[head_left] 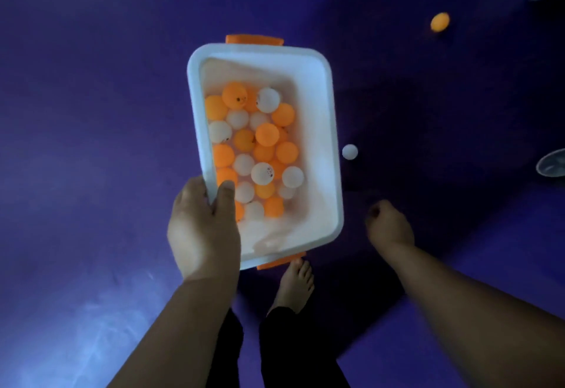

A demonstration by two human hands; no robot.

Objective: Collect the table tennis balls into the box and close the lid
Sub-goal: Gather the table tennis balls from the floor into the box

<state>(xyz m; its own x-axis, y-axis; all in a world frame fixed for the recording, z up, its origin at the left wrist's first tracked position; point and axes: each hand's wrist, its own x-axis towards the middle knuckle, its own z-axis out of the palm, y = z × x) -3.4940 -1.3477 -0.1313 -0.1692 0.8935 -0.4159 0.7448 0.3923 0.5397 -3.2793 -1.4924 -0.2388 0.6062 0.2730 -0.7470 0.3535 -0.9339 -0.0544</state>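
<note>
Over purple floor (91, 149) — left hand (203, 228) grips rim of box (318, 149), half full of balls, lid unseen. Right hand (388, 225) loosely curled, seemingly empty. Collecting step; next — likely reach white ball (349, 152) beside box, then orange ball (440, 22) farther off.

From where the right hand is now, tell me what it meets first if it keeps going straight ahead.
Probably the white ball on the purple floor. The right hand is curled loosely beside the box, knuckles aimed up the picture toward that ball; nothing lies between, though depth is unclear.
</note>
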